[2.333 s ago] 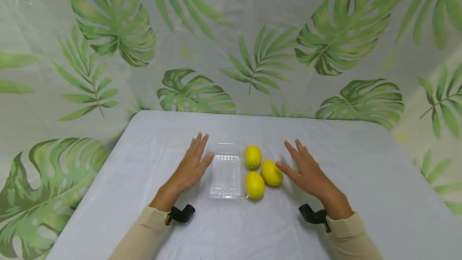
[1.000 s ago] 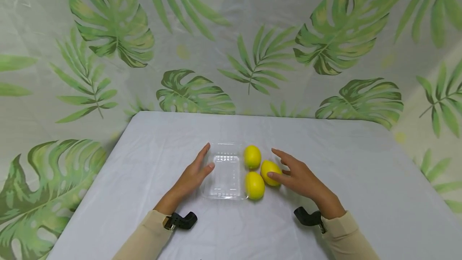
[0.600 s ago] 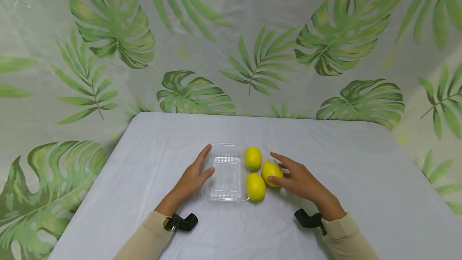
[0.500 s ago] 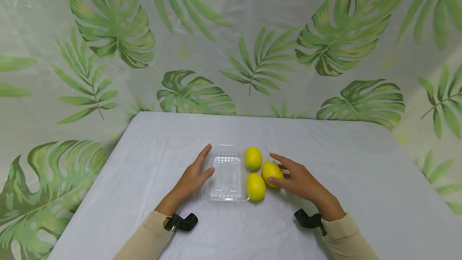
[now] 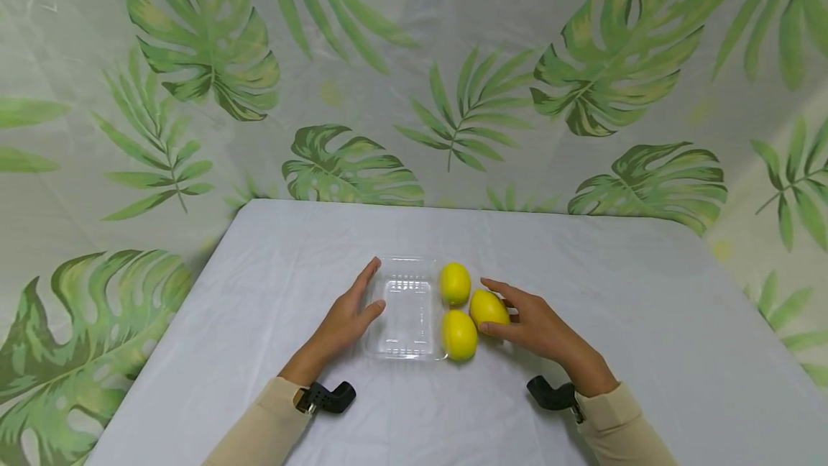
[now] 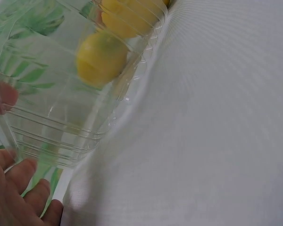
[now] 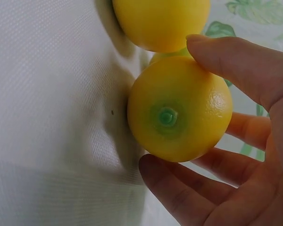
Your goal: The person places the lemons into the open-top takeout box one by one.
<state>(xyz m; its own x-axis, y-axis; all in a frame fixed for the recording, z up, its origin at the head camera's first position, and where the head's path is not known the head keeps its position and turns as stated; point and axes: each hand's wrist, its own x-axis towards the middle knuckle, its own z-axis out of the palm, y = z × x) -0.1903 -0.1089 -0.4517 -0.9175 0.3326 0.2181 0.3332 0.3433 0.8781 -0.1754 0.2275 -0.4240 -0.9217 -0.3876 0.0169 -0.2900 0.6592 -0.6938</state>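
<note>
A clear plastic container [image 5: 404, 322] lies on the white-covered table, its inside showing nothing. At its left side my left hand [image 5: 345, 316] holds the rim, thumb over the edge; in the left wrist view the fingers [image 6: 23, 174] lie along the outer wall. Just right of the container are a far yellow lemon [image 5: 455, 283] and a near lemon [image 5: 459, 335]. The rightmost lemon [image 5: 488, 309] sits in the grasp of my right hand [image 5: 538, 321]. In the right wrist view the thumb and curled fingers surround this lemon [image 7: 179, 110], its greenish end facing the camera.
A white cloth covers the table [image 5: 614, 272]. Behind it hangs a pale curtain [image 5: 362, 92] printed with green leaves. Each wrist carries a black camera mount, the left mount [image 5: 333, 398] and the right mount [image 5: 550, 393].
Both hands have come down and inward from above the table. The left hand has taken hold of the container's side; the right fingers have drawn in around the rightmost lemon.
</note>
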